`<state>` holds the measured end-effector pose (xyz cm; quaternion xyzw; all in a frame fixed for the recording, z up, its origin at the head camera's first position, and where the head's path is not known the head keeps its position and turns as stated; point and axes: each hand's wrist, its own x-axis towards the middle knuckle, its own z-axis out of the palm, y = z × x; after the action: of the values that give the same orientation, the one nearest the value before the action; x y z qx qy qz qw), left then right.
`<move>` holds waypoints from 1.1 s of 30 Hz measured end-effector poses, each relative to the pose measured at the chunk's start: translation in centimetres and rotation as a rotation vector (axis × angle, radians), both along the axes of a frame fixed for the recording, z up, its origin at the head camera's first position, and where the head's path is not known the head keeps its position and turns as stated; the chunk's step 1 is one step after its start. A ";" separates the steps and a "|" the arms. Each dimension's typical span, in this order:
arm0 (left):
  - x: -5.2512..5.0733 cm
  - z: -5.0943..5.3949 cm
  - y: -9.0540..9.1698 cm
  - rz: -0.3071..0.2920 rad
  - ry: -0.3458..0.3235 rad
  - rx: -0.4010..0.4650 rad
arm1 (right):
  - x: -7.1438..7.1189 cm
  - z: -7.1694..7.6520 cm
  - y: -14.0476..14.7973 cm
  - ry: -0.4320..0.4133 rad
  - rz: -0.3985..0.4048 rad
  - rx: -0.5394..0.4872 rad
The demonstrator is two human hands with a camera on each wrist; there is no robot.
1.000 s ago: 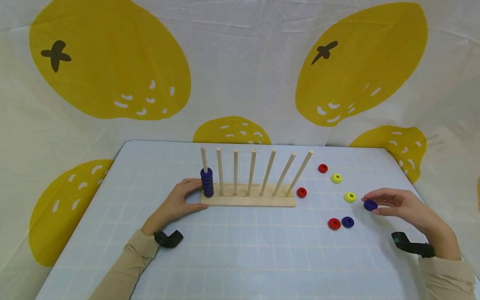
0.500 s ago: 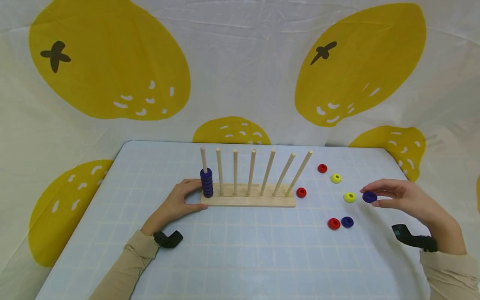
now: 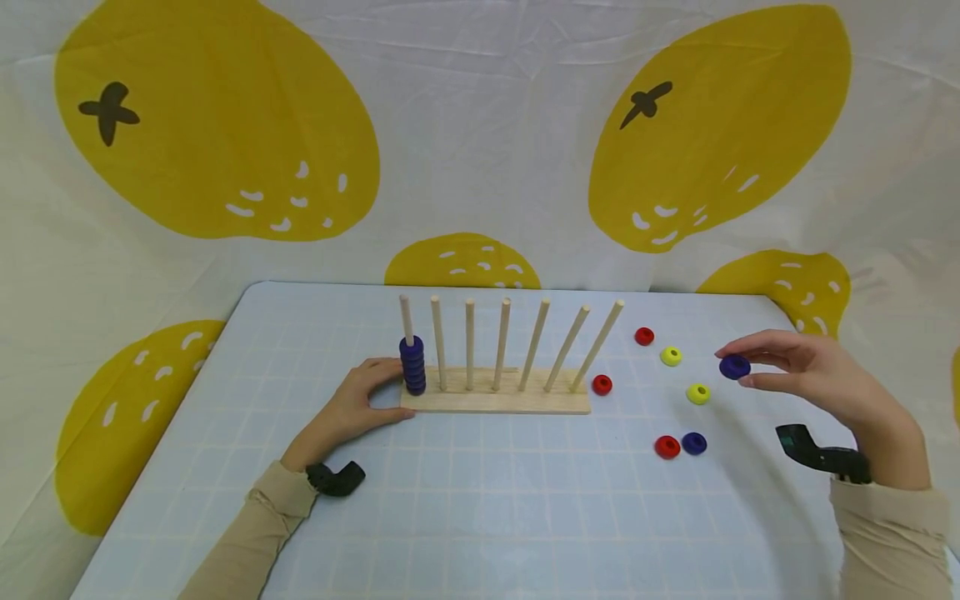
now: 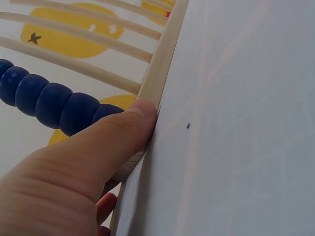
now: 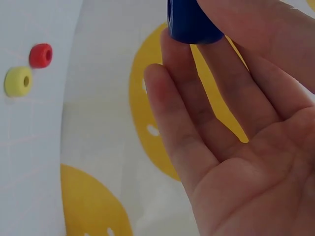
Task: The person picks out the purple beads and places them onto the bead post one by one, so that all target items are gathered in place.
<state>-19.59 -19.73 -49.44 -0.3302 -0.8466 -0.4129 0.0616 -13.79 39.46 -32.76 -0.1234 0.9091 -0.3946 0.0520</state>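
My left hand (image 3: 352, 407) grips the left end of a wooden peg rack (image 3: 502, 402), its thumb along the front edge and its other fingers behind. Several blue beads (image 3: 412, 367) are stacked on the leftmost peg; the other pegs are bare. In the left wrist view the thumb presses the wooden base (image 4: 157, 78) beside the stacked blue beads (image 4: 54, 103). Over the right part of the table, my right hand (image 3: 825, 375) pinches a blue bead (image 3: 735, 367) between thumb and fingertips, raised off the surface. In the right wrist view this blue bead (image 5: 192, 22) is partly cut off.
A red bead (image 3: 602, 385) lies by the rack's right end. Farther right are another red bead (image 3: 644, 336) and two yellow beads (image 3: 671, 357). Nearer the front, a red bead (image 3: 667, 447) lies next to a blue one (image 3: 694, 443). A patterned cloth (image 3: 480, 167) hangs behind the table.
My right hand has risen and moved away from the table's front edge, still pinching the blue bead. My left hand and the rack have stayed in place.
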 end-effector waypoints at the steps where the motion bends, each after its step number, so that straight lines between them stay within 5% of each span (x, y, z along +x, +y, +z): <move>1: 0.0 0.0 0.0 0.000 0.000 0.000 | -0.1 0.1 -0.1 0.011 0.000 -0.005; 11: 0.1 0.1 0.1 -0.001 -0.007 0.006 | -0.6 1.9 -2.3 0.079 0.007 -0.065; 22: 0.0 0.0 0.1 -0.004 0.013 0.011 | -0.9 3.9 -5.9 0.083 -0.140 -0.035; 33: 0.0 0.0 0.1 -0.010 0.038 0.015 | -1.1 5.2 -8.9 0.146 -0.147 -0.193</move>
<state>-19.61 -19.65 -49.39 -0.3420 -0.8404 -0.4130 0.0781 -14.90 30.53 -27.57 -0.0895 0.8749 -0.4727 -0.0553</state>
